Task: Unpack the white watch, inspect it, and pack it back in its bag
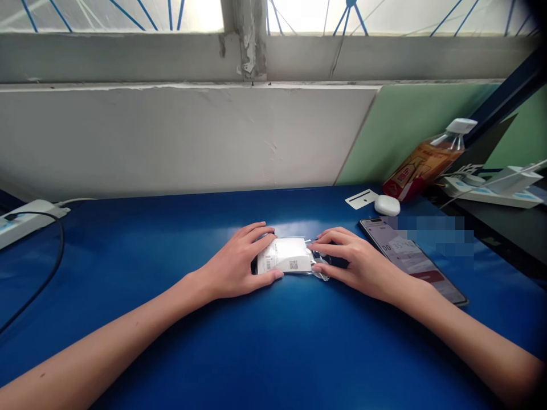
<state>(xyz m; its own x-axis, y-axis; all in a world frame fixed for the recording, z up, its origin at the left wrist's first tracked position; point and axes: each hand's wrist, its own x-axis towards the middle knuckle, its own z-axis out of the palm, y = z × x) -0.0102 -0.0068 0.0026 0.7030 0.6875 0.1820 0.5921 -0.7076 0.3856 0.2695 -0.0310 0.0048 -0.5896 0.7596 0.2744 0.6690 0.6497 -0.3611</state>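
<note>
A small clear plastic packet (284,256) lies flat on the blue table, with a white label that carries a barcode and a square code. My left hand (243,262) grips its left end, thumb along the near edge and fingers over the far edge. At the packet's right end, the fingers and thumb of my right hand (346,256) are closed on the crumpled clear plastic. What lies inside the packet is hidden by the label.
Right of my right hand lies a phone (421,262) with its screen lit. Behind it are a white earbud case (387,205), a white card (361,199) and a tilted drink bottle (427,159). Power strips stand at the left (32,219) and right (496,191), with a black cable (60,256).
</note>
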